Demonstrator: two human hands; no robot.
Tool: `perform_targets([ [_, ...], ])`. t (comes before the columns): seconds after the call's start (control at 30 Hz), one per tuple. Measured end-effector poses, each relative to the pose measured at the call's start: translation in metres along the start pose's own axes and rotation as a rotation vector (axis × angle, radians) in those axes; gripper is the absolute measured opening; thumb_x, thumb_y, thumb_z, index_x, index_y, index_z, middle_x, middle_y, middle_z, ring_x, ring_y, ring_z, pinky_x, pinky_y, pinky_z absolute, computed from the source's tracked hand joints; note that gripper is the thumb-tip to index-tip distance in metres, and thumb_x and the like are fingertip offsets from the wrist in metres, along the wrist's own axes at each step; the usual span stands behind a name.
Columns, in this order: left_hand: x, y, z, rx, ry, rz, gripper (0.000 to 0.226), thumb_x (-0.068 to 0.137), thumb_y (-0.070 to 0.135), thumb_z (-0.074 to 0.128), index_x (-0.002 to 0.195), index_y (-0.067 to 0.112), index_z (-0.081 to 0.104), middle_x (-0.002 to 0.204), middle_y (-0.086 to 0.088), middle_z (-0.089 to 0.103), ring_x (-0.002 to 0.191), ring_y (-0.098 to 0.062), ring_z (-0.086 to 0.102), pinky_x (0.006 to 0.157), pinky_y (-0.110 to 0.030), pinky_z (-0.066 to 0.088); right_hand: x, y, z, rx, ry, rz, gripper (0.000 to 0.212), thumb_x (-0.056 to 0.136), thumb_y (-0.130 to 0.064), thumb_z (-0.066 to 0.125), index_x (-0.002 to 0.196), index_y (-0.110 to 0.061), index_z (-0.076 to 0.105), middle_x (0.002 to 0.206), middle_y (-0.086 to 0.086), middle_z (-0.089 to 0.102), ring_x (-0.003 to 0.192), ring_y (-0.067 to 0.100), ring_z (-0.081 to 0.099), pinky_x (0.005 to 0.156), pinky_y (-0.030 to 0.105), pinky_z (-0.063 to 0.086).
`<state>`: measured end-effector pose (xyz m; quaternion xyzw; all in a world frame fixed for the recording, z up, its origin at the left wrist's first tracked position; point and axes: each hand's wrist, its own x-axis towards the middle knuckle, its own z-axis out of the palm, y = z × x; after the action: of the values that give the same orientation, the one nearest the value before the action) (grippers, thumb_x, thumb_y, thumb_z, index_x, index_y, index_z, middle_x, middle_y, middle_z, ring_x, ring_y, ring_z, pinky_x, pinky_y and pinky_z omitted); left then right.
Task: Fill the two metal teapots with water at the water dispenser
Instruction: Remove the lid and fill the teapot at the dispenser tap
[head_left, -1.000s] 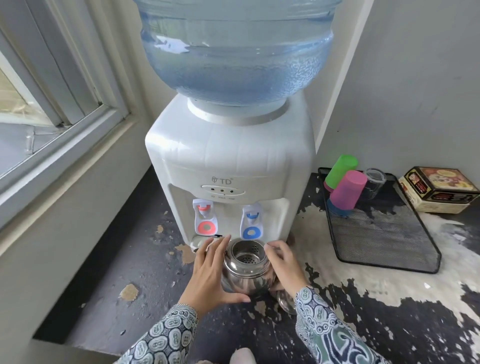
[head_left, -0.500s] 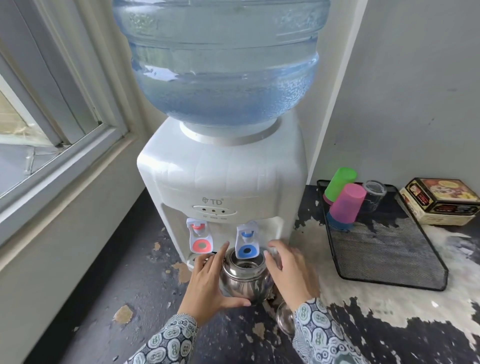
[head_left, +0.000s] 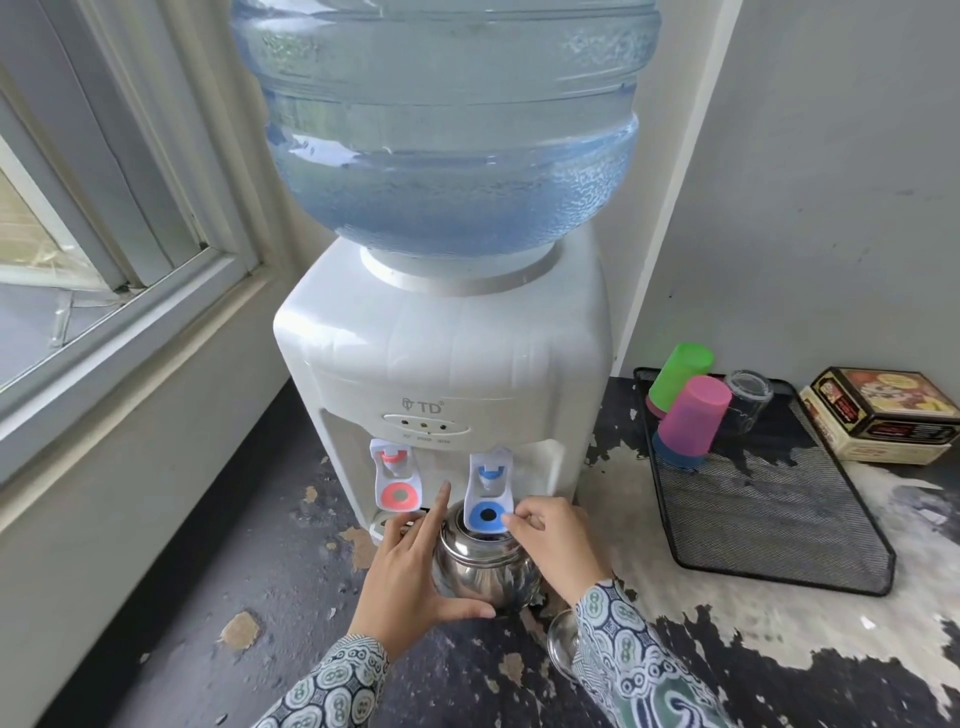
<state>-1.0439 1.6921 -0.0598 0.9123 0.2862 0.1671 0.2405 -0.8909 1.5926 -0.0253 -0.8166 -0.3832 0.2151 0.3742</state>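
While left hand (head_left: 410, 566) cups teapot (head_left: 483, 571) (under blue tap (head_left: 488, 499)), right hand (head_left: 558, 540) pinches its rim.

White water dispenser (head_left: 441, 353) carries red tap (head_left: 396, 480) and blue tap (head_left: 488, 493); silver teapot (head_left: 480, 564); green cup (head_left: 679, 371), pink cup (head_left: 696, 413); black mesh tray (head_left: 779, 519); batik-patterned sleeves (head_left: 332, 686).

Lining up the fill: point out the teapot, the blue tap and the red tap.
metal teapot (head_left: 480, 569), head view, on its shiny belly.
blue tap (head_left: 488, 514), head view, on its blue disc.
red tap (head_left: 398, 496), head view, on its red disc.
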Motion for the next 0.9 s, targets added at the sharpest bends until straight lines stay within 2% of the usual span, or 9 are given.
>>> perform_targets([
  [0.13, 0.0, -0.001, 0.0, 0.017, 0.002, -0.009, 0.134, 0.042, 0.09, 0.054, 0.147, 0.021, 0.009, 0.118, 0.015, 0.056, 0.103, 0.005, 0.021, 0.094, -0.026, 0.037, -0.024, -0.01, -0.003, 0.178, 0.003, -0.047, 0.03, 0.083, -0.024, 0.06, 0.056, -0.013, 0.055, 0.037, -0.006, 0.039, 0.041, 0.006, 0.031, 0.048, 0.027, 0.029],
  [0.2, 0.0, -0.001, 0.0, 0.017, -0.002, -0.011, 0.134, 0.042, 0.09, 0.054, 0.147, 0.022, 0.006, 0.117, 0.014, 0.058, 0.103, 0.004, 0.021, 0.095, -0.027, 0.037, -0.036, -0.022, -0.012, 0.353, 0.026, -0.074, 0.03, 0.085, -0.02, 0.059, 0.058, -0.007, 0.056, 0.04, -0.007, 0.04, 0.042, 0.004, 0.032, 0.048, 0.02, 0.028],
  [0.3, 0.0, 0.0, -0.002, 0.014, -0.006, -0.01, 0.134, 0.042, 0.09, 0.054, 0.147, 0.022, 0.005, 0.117, 0.015, 0.056, 0.103, 0.004, 0.02, 0.097, -0.029, 0.037, -0.039, -0.039, -0.029, 0.481, 0.034, -0.088, 0.033, 0.089, -0.02, 0.054, 0.058, -0.013, 0.057, 0.04, -0.014, 0.05, 0.042, -0.002, 0.043, 0.049, 0.01, 0.032],
  [0.4, 0.0, 0.001, -0.003, 0.019, -0.003, 0.003, 0.133, 0.043, 0.089, 0.054, 0.147, 0.02, 0.007, 0.116, 0.021, 0.048, 0.102, 0.005, 0.02, 0.096, -0.031, 0.039, -0.036, -0.039, -0.031, 0.51, 0.004, -0.101, 0.041, 0.089, -0.029, 0.051, 0.049, -0.028, 0.049, 0.039, -0.013, 0.043, 0.042, 0.0, 0.038, 0.049, 0.011, 0.031],
  [0.53, 0.0, 0.001, -0.004, 0.009, -0.02, -0.006, 0.133, 0.043, 0.089, 0.055, 0.147, 0.022, 0.006, 0.116, 0.023, 0.042, 0.104, 0.004, 0.02, 0.098, -0.033, 0.038, -0.034, -0.022, -0.015, 0.515, 0.048, 0.001, 0.043, 0.087, -0.051, 0.033, 0.059, -0.021, 0.048, 0.047, -0.008, 0.034, 0.043, 0.006, 0.031, 0.05, 0.022, 0.028],
  [0.63, 0.0, 0.0, -0.004, 0.009, -0.03, -0.004, 0.134, 0.042, 0.089, 0.056, 0.147, 0.023, 0.005, 0.116, 0.023, 0.042, 0.104, 0.002, 0.022, 0.098, -0.033, 0.039, -0.029, -0.006, -0.005, 0.392, 0.072, 0.0, 0.031, 0.088, -0.047, 0.041, 0.067, -0.029, 0.054, 0.055, -0.005, 0.049, 0.046, 0.007, 0.05, 0.051, 0.031, 0.042],
  [0.7, -0.001, 0.0, -0.005, 0.001, -0.027, -0.002, 0.133, 0.042, 0.088, 0.056, 0.147, 0.024, 0.004, 0.115, 0.023, 0.042, 0.103, 0.002, 0.023, 0.097, -0.033, 0.04, -0.027, 0.005, 0.001, 0.302, 0.07, -0.008, 0.014, 0.089, -0.033, 0.051, 0.078, -0.025, 0.055, 0.069, 0.0, 0.06, 0.058, 0.017, 0.064, 0.061, 0.038, 0.051],
  [0.83, -0.001, 0.0, -0.003, 0.011, -0.015, 0.005, 0.133, 0.043, 0.089, 0.055, 0.147, 0.023, 0.005, 0.115, 0.023, 0.041, 0.104, 0.003, 0.022, 0.096, -0.034, 0.041, -0.025, 0.017, 0.011, 0.302, 0.061, 0.02, 0.003, 0.087, -0.023, 0.055, 0.085, -0.026, 0.054, 0.087, 0.01, 0.06, 0.073, 0.029, 0.064, 0.055, 0.021, 0.045],
  [0.9, -0.001, -0.002, -0.003, 0.015, -0.02, 0.005, 0.133, 0.043, 0.09, 0.055, 0.146, 0.028, -0.001, 0.118, 0.023, 0.04, 0.105, 0.004, 0.021, 0.098, -0.033, 0.039, -0.024, 0.018, 0.013, 0.32, 0.065, 0.023, 0.001, 0.087, -0.025, 0.055, 0.087, -0.025, 0.054, 0.088, 0.009, 0.06, 0.075, 0.029, 0.064, 0.058, 0.022, 0.047],
])
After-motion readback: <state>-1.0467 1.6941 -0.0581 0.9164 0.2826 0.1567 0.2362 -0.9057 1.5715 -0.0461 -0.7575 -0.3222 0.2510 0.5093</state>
